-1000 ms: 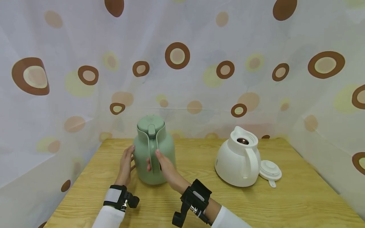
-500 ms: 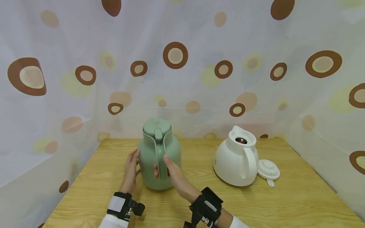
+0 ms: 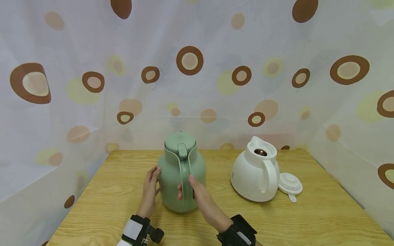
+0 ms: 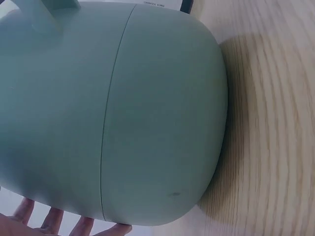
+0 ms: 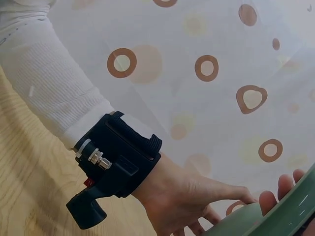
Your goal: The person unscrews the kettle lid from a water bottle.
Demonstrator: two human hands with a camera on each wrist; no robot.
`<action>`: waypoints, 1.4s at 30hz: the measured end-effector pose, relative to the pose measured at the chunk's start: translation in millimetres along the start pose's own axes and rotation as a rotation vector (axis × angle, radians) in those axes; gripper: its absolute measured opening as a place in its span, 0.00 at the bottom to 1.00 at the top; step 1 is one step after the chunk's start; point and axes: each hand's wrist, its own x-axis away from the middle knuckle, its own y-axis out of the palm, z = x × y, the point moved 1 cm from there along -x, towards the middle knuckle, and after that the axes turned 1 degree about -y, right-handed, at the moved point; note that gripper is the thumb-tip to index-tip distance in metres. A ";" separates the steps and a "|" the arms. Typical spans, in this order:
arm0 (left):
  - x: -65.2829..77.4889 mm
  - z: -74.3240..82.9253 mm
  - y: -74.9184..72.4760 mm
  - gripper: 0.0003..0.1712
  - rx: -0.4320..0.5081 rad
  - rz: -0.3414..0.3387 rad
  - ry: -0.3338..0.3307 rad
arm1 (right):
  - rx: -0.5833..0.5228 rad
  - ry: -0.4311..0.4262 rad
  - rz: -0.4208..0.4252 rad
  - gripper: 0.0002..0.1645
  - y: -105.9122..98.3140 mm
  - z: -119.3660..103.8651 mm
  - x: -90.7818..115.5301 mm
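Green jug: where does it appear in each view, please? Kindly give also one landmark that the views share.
Head: green jug, lower half, just left of centre.
Left wrist: green jug, filling the left and middle.
Right wrist: green jug, partly cut off, lower right corner.
Shared landmark: wood-grain table, along the bottom in head, right side in left wrist, lower left in right wrist.

The table (image 3: 123, 184) bears green jug (image 3: 171, 181), white jug (image 3: 250, 181), lid (image 3: 290, 182).
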 end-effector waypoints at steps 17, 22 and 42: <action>17.4 -2.1 20.8 0.39 0.040 -0.001 -0.004 | 0.020 0.068 0.028 0.38 -11.4 -8.4 30.5; 22.6 -1.5 28.0 0.39 0.034 -0.027 0.001 | 0.021 0.078 0.052 0.38 -15.4 -10.0 39.4; 44.1 0.6 50.8 0.37 0.041 -0.040 -0.028 | -0.029 0.034 -0.006 0.35 -28.7 -12.0 67.0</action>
